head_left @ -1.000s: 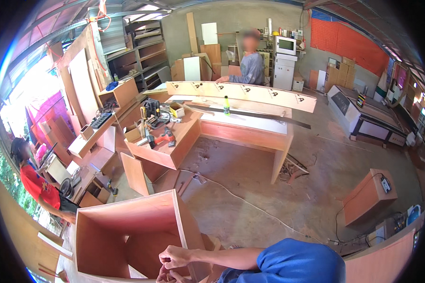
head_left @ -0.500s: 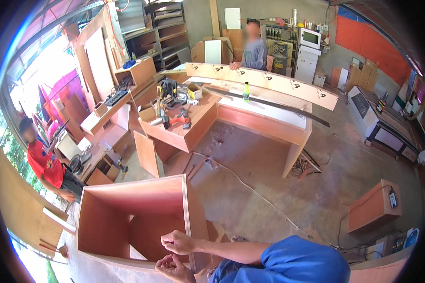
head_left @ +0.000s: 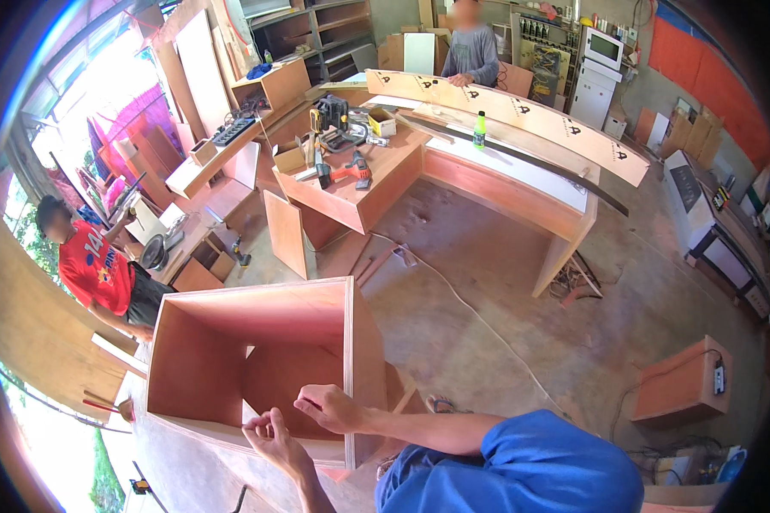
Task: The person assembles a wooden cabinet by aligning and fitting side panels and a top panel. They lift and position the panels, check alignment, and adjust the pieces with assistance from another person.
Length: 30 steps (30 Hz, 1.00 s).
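Just in front of me stands an open-fronted plywood cabinet box (head_left: 351, 342) with reddish-brown inner faces. My right hand (head_left: 329, 409) is over its opening, fingers curled into a closed fist. To its lower left, my left hand (head_left: 275, 440) is at the box's near edge, its fingertips pinched together. Anything that either hand grips is too small or hidden to make out. The hands are close to each other but apart.
A wooden workbench (head_left: 385, 192) holds a red cordless drill (head_left: 351, 171), other power tools and a green bottle (head_left: 479, 130). One person in red (head_left: 98, 269) stands at left; another in grey (head_left: 472, 56) stands behind a long plywood board (head_left: 522, 111). A cable (head_left: 479, 321) crosses the floor.
My view has shifted, so the bench and box sit differently in it. My left hand has moved up and left along the box's near edge; my right hand stays over the opening.
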Tool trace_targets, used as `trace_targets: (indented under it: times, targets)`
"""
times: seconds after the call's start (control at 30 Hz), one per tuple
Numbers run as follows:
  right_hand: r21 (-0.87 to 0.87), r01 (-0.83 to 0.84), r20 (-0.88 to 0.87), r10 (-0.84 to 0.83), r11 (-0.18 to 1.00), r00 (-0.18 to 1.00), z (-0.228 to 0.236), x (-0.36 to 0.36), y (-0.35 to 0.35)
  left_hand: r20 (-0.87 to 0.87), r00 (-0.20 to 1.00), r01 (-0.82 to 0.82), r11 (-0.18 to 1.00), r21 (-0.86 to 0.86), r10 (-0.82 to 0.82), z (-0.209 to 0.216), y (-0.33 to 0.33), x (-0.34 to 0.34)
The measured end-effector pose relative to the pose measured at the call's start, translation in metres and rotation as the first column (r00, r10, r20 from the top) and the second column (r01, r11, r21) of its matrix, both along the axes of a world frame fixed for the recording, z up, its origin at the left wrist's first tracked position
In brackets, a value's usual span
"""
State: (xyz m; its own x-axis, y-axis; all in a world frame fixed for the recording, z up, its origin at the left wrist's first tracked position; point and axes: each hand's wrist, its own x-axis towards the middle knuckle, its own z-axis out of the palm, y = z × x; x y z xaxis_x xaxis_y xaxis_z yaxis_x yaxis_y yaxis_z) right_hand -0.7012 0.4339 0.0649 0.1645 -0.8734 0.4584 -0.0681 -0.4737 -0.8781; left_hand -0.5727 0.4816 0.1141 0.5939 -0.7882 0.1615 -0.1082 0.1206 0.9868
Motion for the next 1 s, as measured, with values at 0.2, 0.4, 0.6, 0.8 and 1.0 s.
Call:
trace_targets:
  times: [0.2,0.4,0.6,0.8,1.0]
  targets:
    - [0.034,0.071,0.052,-0.073,0.997,0.996,0.001,-0.005,0.009,0.213,0.957,0.226,0.968,-0.110,-0.199,0.020,-0.048,-0.021]
    - [0.020,0.269,0.164,-0.269,0.963,0.949,0.001,-0.003,0.012,-0.013,0.846,0.532,0.845,0.059,-0.532,0.020,-0.133,-0.053]
    - [0.022,0.267,0.060,-0.268,0.963,0.961,0.004,-0.007,0.015,0.068,0.453,0.781,0.432,0.452,-0.889,-0.026,-0.180,-0.084]
    - [0.003,0.295,0.026,-0.295,0.955,0.955,0.000,-0.002,0.013,0.321,0.504,0.756,0.589,0.284,-0.802,-0.061,-0.184,-0.093]
    - [-0.032,0.302,-0.018,-0.303,0.953,0.953,-0.011,0.001,0.012,0.640,0.422,0.660,0.702,0.269,-0.642,-0.065,-0.174,-0.087]
